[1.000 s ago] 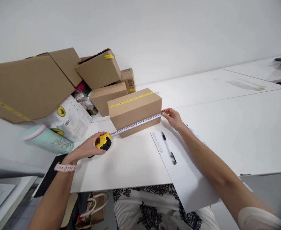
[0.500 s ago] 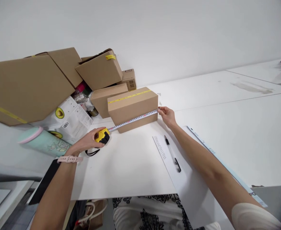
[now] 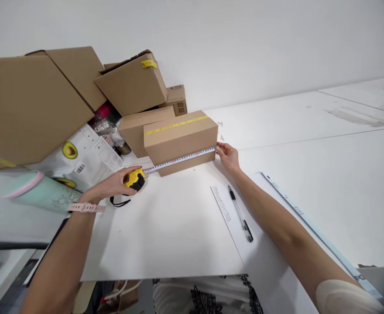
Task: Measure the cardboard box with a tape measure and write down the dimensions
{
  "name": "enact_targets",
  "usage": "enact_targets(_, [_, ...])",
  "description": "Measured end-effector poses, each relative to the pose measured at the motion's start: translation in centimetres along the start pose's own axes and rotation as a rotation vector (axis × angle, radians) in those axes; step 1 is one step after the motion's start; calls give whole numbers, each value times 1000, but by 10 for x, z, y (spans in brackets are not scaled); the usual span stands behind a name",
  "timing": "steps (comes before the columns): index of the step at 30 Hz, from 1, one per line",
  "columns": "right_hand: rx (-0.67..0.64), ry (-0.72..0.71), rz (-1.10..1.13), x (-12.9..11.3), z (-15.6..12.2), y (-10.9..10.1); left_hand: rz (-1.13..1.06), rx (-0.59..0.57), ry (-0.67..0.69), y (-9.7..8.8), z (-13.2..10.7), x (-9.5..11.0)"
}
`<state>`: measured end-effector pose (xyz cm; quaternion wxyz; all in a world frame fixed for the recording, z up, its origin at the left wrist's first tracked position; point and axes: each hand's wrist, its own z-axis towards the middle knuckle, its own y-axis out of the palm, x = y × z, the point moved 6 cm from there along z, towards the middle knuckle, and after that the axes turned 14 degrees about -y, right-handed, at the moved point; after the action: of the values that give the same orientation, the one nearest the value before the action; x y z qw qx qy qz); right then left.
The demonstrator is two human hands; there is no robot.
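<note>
A brown cardboard box (image 3: pixel 179 139) with a strip of yellow tape along its top stands on the white table. My left hand (image 3: pixel 115 183) is closed around a yellow and black tape measure (image 3: pixel 135 180) near the box's front left corner. The white blade (image 3: pixel 172 162) of the tape runs out along the front face of the box. At the right end of that face, my right hand (image 3: pixel 227 156) pinches the blade's tip against the box edge. A black wrist strap hangs from the tape measure onto the table.
More cardboard boxes (image 3: pixel 131 89) are piled at the back left, beside a white carton with avocado pictures (image 3: pixel 84 152). A mint bottle (image 3: pixel 44 192) lies by my left forearm. On the right, a pen (image 3: pixel 240 213) rests on white paper (image 3: pixel 226 226), with a pale blue strip (image 3: pixel 310 220) beyond.
The view has shifted slightly. Both hands keep their hold on the tape measure and its blade, which still lies along the box front.
</note>
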<state>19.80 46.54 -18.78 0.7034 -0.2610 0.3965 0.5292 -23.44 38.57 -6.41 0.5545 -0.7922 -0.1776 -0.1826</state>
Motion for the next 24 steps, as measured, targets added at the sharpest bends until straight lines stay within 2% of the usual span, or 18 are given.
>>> enact_targets(9, [-4, 9, 37, -3, -7, 13, -1, -34, -65, -10, -6, -17])
enact_targets(12, [13, 2, 28, -2, -8, 14, 10, -37, -56, -5, -4, -18])
enact_targets(17, [24, 8, 4, 0, -9, 11, 44, -113, -50, 7, 2, -25])
enact_targets(24, [41, 28, -8, 0, -10, 9, 121, -128, -55, 7, 6, -31])
